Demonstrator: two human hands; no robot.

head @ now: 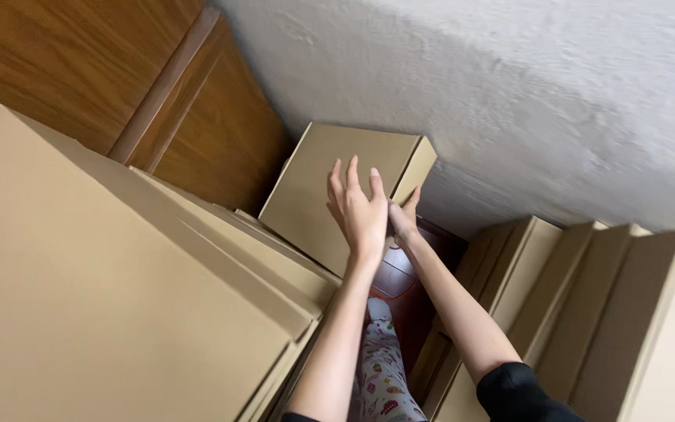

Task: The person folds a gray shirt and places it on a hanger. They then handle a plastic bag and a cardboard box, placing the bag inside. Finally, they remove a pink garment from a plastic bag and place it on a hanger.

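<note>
Stacked cardboard boxes (pixel 119 297) fill the near left, and more boxes (pixel 587 312) stand upright on the right. Between them, both arms reach far. The left hand (pixel 359 209) lies flat, fingers spread, on a small cardboard box (pixel 314 180) by the white wall (pixel 509 94); the right hand (pixel 404 219) grips its right edge.

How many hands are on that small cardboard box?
2. The left hand lies flat on the broad face of the small cardboard box; the right hand grips its lower edge beside it, partly hidden behind the left.
</note>
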